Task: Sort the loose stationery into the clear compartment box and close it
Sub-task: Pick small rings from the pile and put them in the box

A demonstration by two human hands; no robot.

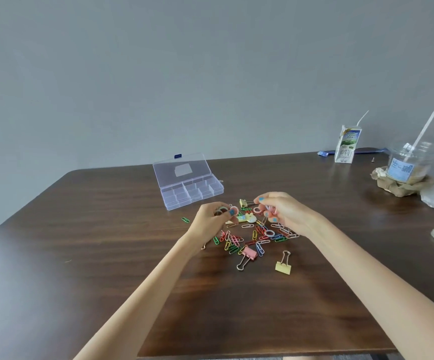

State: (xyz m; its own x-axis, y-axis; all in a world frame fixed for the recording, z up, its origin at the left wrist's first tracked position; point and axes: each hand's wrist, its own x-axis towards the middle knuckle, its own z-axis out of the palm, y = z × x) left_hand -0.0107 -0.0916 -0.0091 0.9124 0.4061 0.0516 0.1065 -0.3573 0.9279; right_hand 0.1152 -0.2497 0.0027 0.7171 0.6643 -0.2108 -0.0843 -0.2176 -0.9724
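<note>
Two bare hands over a heap of stationery near the middle of a dark wooden desk (pixel 80 229). Left hand (pixel 212 222) curled shut around small rings (pixel 227 211), one pink, one pale, pinched at the fingertips. Right hand (pixel 282 213) likewise closed, with a pink ring (pixel 257 210) at its fingertips and perhaps more tucked in the palm; exact count too small to tell. Below and between both hands, a loose scatter of coloured paper clips (pixel 252 239), touching and overlapping. At the heap's near side, a pink binder clip (pixel 249 253); just beside it toward the right, a yellow binder clip (pixel 283 266), slightly apart from the heap. One green clip (pixel 185 220) alone, left of the left hand. Beyond the heap, toward the desk's far edge, the clear box (pixel 192 193), lid (pixel 180 168) raised and leaning back, compartments seemingly empty. At the far right corner, a milk carton (pixel 346 146) and a plastic cup (pixel 411 162) with straws, well apart from the work.

Judged as early: sorting barely begun, rings being gathered first. Risks from here: rings slipping from overfull grips on the way to the box and rolling off; tangled paper clips lifting in clumps and landing in the wrong compartment; a nudge to the light box or its lid tipping it shut or sliding it toward the far edge.
</note>
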